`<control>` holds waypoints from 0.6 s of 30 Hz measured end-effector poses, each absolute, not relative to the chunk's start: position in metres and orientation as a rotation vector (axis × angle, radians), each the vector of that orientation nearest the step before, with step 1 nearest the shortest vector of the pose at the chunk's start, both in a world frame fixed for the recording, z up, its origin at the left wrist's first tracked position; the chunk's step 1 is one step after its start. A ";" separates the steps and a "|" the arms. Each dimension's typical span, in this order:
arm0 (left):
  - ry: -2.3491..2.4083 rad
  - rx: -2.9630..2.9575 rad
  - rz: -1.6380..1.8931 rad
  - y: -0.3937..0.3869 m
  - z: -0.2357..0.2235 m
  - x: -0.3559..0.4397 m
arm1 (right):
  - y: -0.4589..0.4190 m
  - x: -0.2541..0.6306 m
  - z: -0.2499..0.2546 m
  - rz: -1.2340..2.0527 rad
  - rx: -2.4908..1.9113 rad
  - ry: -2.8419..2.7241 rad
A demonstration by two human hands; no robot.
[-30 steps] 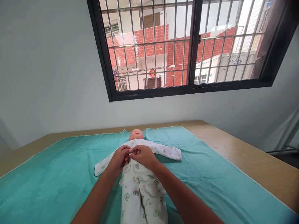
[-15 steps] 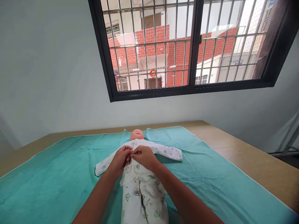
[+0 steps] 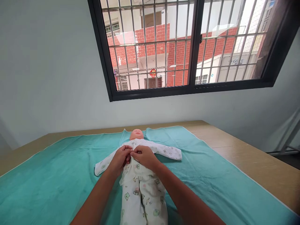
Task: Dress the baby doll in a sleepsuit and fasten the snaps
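A baby doll point(image 3: 136, 134) lies on its back on a teal towel point(image 3: 58, 175), head toward the wall. It wears a white printed sleepsuit point(image 3: 142, 193) with both sleeves spread out to the sides. My left hand point(image 3: 120, 158) and my right hand point(image 3: 144, 157) meet at the doll's chest, fingers pinched on the front opening of the sleepsuit. Whatever fastening lies between my fingertips is hidden by them.
The towel covers most of a wooden table point(image 3: 253, 162), whose bare top shows at the right and along the far edge. A grey wall stands behind it with a barred, black-framed window point(image 3: 187, 47). A pale curtain point(image 3: 289, 132) hangs at the far right.
Both hands stay pinched at the doll's chest with only small finger shifts. The view wobbles slightly.
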State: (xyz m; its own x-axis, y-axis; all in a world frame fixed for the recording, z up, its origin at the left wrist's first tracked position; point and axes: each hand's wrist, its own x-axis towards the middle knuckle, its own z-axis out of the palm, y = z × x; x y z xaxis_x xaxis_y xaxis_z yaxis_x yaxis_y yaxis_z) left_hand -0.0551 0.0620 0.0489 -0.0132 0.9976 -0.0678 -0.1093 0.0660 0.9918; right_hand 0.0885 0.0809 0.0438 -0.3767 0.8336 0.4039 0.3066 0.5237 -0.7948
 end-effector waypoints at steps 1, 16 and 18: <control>1.177 1.076 1.226 0.062 0.049 -0.055 | 0.081 0.088 0.043 0.797 -0.955 -1.918; 1.208 1.111 1.228 0.060 0.051 -0.054 | 0.084 0.088 0.042 0.867 -0.994 -1.901; 1.215 1.105 1.223 0.058 0.052 -0.053 | 0.084 0.089 0.042 0.870 -0.986 -1.917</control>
State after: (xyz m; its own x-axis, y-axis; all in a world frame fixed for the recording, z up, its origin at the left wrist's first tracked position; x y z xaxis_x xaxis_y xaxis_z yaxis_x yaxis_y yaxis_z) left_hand -0.0529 0.0582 0.0524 -0.0337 0.9978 -0.0572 -0.0637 0.0550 0.9965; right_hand 0.0886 0.0836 0.0415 -0.3815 0.8621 0.3336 0.3164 0.4609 -0.8292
